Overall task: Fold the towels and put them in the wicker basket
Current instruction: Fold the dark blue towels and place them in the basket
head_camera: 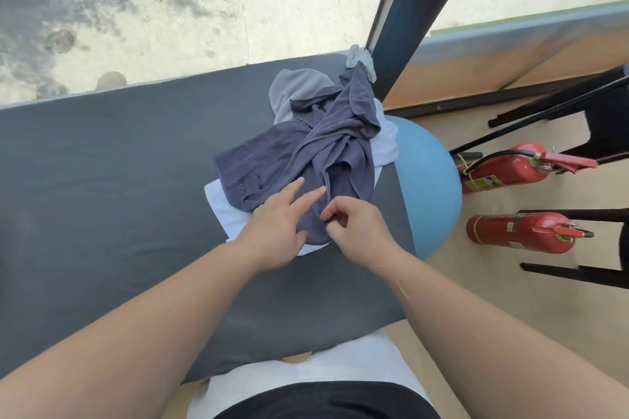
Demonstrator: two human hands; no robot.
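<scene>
A crumpled dark blue towel (306,150) lies on top of a heap on the dark grey padded bench (102,180). Under it lie a white towel (224,211) and a light grey towel (299,85). My right hand (357,231) pinches the near edge of the dark blue towel between thumb and fingers. My left hand (279,218) rests on the same towel just to the left, with two fingers stretched out over the cloth. No wicker basket is in view.
A blue exercise ball (432,187) sits against the bench's right end. Two red fire extinguishers (503,170) (520,231) lie on the floor to the right, among black chair legs (578,272). A dark window post (418,10) rises behind the heap.
</scene>
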